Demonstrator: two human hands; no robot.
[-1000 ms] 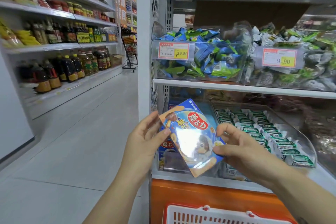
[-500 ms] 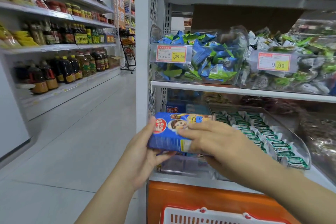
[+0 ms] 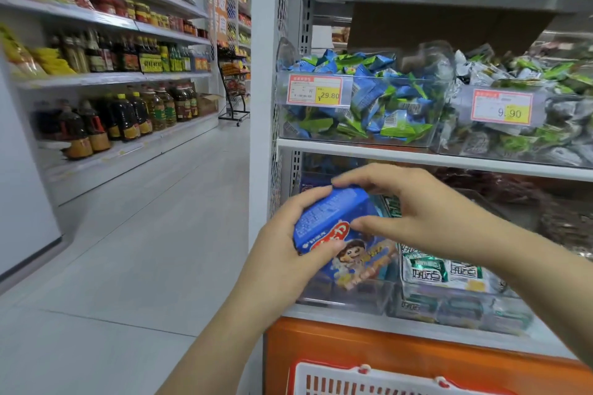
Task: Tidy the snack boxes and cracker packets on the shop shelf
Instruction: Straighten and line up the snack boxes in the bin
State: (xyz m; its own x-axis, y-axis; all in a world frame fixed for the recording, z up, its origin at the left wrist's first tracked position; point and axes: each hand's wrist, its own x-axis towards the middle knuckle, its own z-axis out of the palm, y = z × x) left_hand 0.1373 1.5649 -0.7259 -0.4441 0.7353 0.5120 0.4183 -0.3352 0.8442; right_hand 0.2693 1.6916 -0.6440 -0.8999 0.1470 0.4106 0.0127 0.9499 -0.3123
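— Status change?
— The blue snack box (image 3: 333, 218) has tipped from level to slanted.
— Grip?
— My left hand (image 3: 288, 247) fingers clamp its left end; my right hand (image 3: 426, 212) pinches its top edge and face. It hangs over the clear bin (image 3: 353, 295), beside the cracker packets (image 3: 426, 269).

Left bin's tag (image 3: 314, 90) reads 29.80; right bin's tag (image 3: 501, 107) 9.90.

upper shelf (image 3: 385, 153) bears two clear bins (image 3: 321, 130); lower shelf (image 3: 333, 314) bears clear trays (image 3: 353, 297)
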